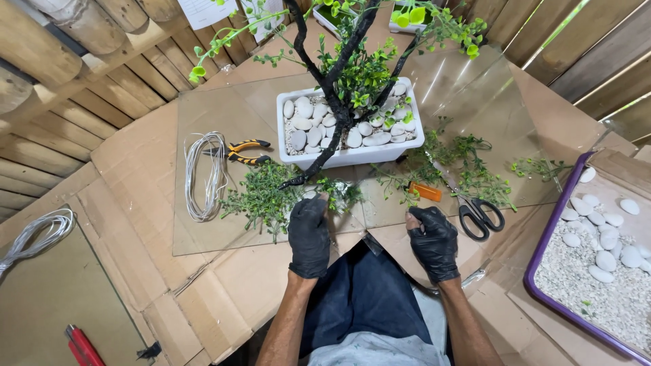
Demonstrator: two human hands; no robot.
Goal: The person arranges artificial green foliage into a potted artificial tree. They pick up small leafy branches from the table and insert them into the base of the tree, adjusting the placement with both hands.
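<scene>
Both my hands wear black gloves. My left hand [309, 234] rests on the glass sheet [224, 108], fingertips touching a small green sprig [337, 194] below the black branch tip [293, 181] of an artificial tree. My right hand [434, 240] is curled at the glass edge beside loose green sprigs [468, 169]; whether it pinches anything is unclear. The tree stands in a white rectangular planter [352, 156] filled with white pebbles [305, 125]. A heap of green foliage [261, 200] lies left of my left hand.
A coil of silver wire [203, 176] and orange-handled pliers [244, 152] lie on the left of the glass. Black scissors [480, 215] and an orange cutter [425, 192] lie right. A purple tray [542, 271] of gravel and pebbles sits far right. A second wire coil [37, 234] lies far left.
</scene>
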